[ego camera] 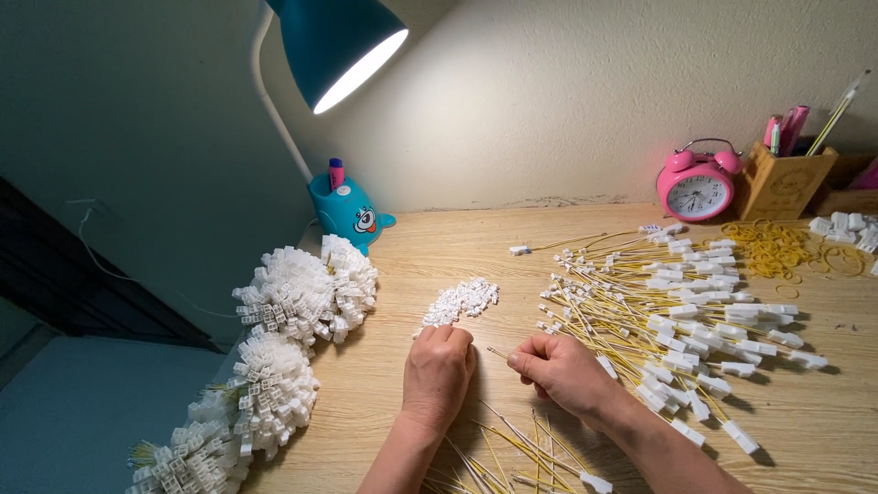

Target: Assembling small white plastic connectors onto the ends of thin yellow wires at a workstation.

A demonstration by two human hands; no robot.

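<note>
I see my right hand, lower centre of the frame, pinching a thin yellow wire between thumb and forefinger; its bare tip points left, toward my left hand. The wire's long axis runs roughly left to right, slightly tilted. My left hand rests knuckles-up on the bench, fingers curled at the near edge of a small pile of white clips just above it, so that grip is the nearer one. I cannot tell whether it holds a clip.
</note>
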